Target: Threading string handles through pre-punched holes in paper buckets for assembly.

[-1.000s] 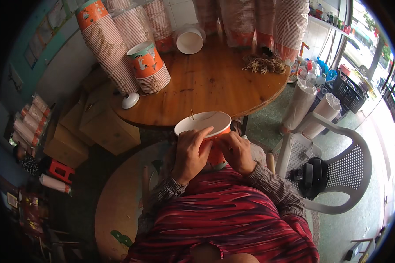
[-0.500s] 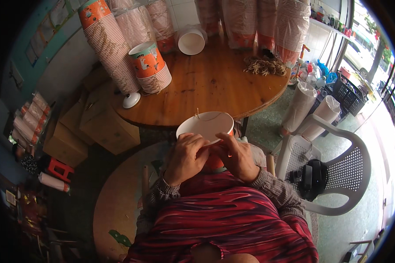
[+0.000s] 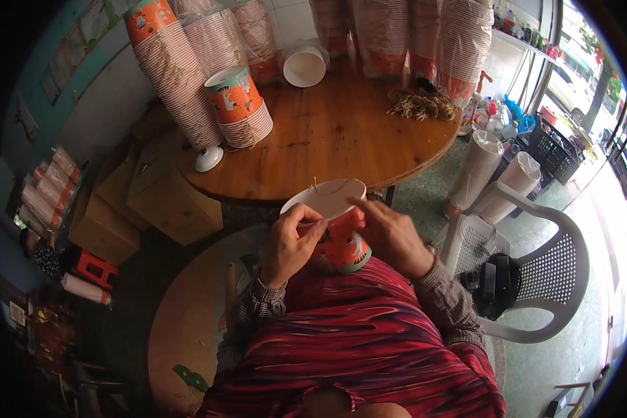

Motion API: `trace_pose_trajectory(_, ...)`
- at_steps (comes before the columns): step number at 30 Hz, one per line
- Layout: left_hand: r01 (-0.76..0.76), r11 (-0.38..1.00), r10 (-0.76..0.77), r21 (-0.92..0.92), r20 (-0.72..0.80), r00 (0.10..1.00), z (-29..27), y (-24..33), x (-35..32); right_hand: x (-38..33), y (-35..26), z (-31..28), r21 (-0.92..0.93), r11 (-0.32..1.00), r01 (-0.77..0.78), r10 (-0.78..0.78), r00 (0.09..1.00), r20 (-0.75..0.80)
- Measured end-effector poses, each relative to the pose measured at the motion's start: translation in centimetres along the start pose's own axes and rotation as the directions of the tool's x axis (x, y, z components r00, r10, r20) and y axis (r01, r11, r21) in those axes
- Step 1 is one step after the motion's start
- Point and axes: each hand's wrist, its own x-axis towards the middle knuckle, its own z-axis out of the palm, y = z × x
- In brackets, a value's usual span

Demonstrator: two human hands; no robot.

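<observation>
— Over the person's lap, just short of the round wooden bench [image 3: 341, 139], what sits between the hands?

— An orange paper cup [image 3: 334, 226] with a white inside, tilted, its mouth toward the bench edge. The left hand [image 3: 292, 244] wraps its side, fingers curled on the rim; the right hand [image 3: 390, 233] presses the other side, forefinger stretched along the rim by a thin string.

— And the bench itself?

— Bare planks mostly — a short stack of orange patterned cups [image 3: 238, 104] at its left, a white cup [image 3: 304, 66] lying on its side behind, a heap of straw-coloured ties [image 3: 419, 104] to the right. Tall columns of wrapped cups [image 3: 174, 76] lean along the tiled wall.

— Around it?

— Brown cardboard boxes [image 3: 167, 198] on the floor at left, a white plastic chair [image 3: 536, 279] at right, with two wrapped cup sleeves [image 3: 498, 177] leaning beside it.
</observation>
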Motion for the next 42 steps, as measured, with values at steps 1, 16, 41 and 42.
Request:
trace_pose_trajectory(1,-0.012,1.0,0.012,-0.022,-0.013,1.0,-0.1,-0.1,0.0,0.3,0.3,-0.7,-0.041,0.999,0.013,-0.015,0.999,-0.048)
trace_pose_trajectory(16,-0.075,0.997,0.074,0.007,-0.289,0.955,0.9,-2.7,1.0,7.7,0.9,3.5,0.67,0.708,-0.222,0.041,0.961,0.275)
trace_pose_trajectory(41,0.115,0.844,-0.142,-0.524,-0.012,0.99,1.2,-1.2,0.5,6.9,1.1,5.1,0.889,0.437,-0.137,0.148,0.986,0.079)
trace_pose_trajectory(42,0.113,0.837,-0.146,-0.536,-0.02,0.989,1.2,-0.9,0.6,6.9,1.1,5.1,0.889,0.438,-0.135,0.146,0.986,0.078)
